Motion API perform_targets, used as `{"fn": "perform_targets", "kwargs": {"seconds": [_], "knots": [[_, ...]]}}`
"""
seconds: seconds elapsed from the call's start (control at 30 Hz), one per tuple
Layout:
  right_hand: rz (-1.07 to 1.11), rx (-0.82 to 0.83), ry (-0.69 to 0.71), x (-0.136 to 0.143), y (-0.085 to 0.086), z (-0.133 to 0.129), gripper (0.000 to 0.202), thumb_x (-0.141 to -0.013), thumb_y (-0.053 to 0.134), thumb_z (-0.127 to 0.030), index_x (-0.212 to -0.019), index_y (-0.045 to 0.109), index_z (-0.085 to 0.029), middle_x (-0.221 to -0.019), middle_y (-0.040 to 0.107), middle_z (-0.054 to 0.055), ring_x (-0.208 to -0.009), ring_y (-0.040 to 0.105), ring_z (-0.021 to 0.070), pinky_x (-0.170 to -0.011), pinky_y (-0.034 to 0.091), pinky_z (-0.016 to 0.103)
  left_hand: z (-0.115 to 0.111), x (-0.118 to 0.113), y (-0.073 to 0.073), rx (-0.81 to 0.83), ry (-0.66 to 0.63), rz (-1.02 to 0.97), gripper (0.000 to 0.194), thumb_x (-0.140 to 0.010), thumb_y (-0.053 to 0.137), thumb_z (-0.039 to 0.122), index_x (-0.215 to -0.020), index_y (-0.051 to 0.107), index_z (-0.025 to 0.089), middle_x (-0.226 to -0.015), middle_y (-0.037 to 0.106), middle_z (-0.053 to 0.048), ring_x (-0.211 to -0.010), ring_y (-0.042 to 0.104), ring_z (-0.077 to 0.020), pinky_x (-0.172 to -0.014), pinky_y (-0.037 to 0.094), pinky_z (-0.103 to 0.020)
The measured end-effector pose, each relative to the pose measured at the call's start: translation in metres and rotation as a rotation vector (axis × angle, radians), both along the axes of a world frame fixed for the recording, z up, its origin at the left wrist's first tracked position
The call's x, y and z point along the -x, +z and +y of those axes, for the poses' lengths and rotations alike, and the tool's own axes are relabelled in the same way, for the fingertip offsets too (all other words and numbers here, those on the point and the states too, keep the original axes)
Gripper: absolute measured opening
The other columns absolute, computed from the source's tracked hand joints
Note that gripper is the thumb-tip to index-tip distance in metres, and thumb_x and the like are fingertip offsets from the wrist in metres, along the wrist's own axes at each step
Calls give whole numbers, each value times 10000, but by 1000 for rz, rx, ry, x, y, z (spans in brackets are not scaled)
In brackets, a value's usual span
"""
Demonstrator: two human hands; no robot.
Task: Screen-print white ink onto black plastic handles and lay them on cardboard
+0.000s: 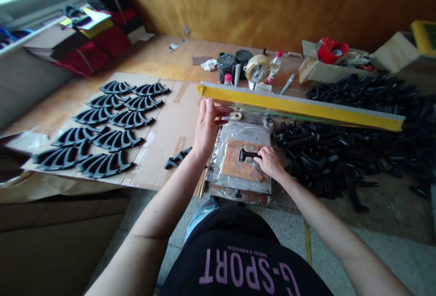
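My left hand [205, 127] is at the near left end of a long frame [299, 105] with a yellow face and grey edge, raised above the bench. Its upper fingers meet the frame's lower edge, while other fingers stretch out beneath it. With my right hand [270, 162] I pinch the end of a black plastic lever-shaped part [248, 154]. That part lies on a brown wooden board [231, 162], which rests on a grey metal plate [218, 175] below the frame. A small tape roll [237, 116] sits behind the plate.
Fan-shaped groups of black parts [109, 139] lie on cardboard [163, 123] at left; a few more [177, 157] lie near my left forearm. A large heap of black parts [316, 159] covers the right side. Tins [226, 64], a tape dispenser [257, 68] and a bottle [274, 66] stand behind.
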State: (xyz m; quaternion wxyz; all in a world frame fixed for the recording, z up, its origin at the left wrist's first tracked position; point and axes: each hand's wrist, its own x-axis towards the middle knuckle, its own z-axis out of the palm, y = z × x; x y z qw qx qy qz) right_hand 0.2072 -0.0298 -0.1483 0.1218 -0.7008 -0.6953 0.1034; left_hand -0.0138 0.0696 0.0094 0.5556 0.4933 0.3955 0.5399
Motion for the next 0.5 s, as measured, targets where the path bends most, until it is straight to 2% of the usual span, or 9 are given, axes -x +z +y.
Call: {"fn": "perform_targets", "kwargs": {"seconds": [0.07, 0.13, 0.17, 0.23, 0.33, 0.4, 0.5], "knots": [[-8, 84, -52, 16, 2, 0, 105, -903, 569, -265, -849, 592, -178, -897, 663, 108, -895, 611, 238, -784, 456, 327, -25, 5, -22, 136, -55, 34, 532, -892, 428, 644, -1149, 587, 206, -929, 719, -85, -816, 671, -170, -653, 532, -270], [66, 99, -101, 34, 12, 0, 109, -938, 501, -267, -881, 554, -191, -815, 650, 80, -799, 608, 226, -709, 437, 310, -58, 13, -52, 379, -250, 125, 553, -845, 504, 659, -1089, 623, 177, -977, 725, -131, -809, 680, -203, -612, 533, -285], [118, 65, -100, 46, 18, 0, 119, -950, 479, -284, -890, 539, -200, -798, 643, 69, -775, 602, 224, -695, 432, 309, -73, 17, -67, 506, -350, 161, 568, -815, 546, 665, -1083, 630, 171, -1041, 716, -156, -845, 686, -231, -596, 536, -295], [209, -48, -23, 80, 30, 0, 141, -963, 460, -316, -890, 526, -215, -824, 637, 69, -809, 595, 231, -724, 438, 321, -96, 26, -94, 647, -359, 151, 604, -794, 549, 688, -1105, 624, 175, -1140, 685, -170, -921, 682, -259, -605, 549, -309], [259, -150, 228, 143, 41, 2, 164, -969, 452, -309, -883, 554, -214, -884, 637, 88, -894, 571, 248, -813, 447, 353, -101, 54, -120, 630, -37, 147, 606, -792, 505, 720, -1002, 618, 163, -991, 697, -127, -853, 677, -226, -601, 545, -286], [273, -141, 411, 180, 40, 9, 156, -962, 480, -305, -921, 591, -205, -931, 647, 87, -939, 561, 248, -868, 446, 362, -92, 87, -132, 576, 163, 233, 575, -785, 515, 715, -910, 599, 160, -861, 687, -90, -752, 665, -201, -555, 527, -265], [273, -70, 538, 210, 26, 32, 188, -940, 544, -339, -1035, 629, -201, -1017, 661, 81, -1015, 556, 245, -915, 441, 358, -78, 151, -152, 603, 295, 401, 557, -858, 392, 685, -914, 572, 161, -834, 703, -103, -663, 669, -197, -525, 514, -277]]}}
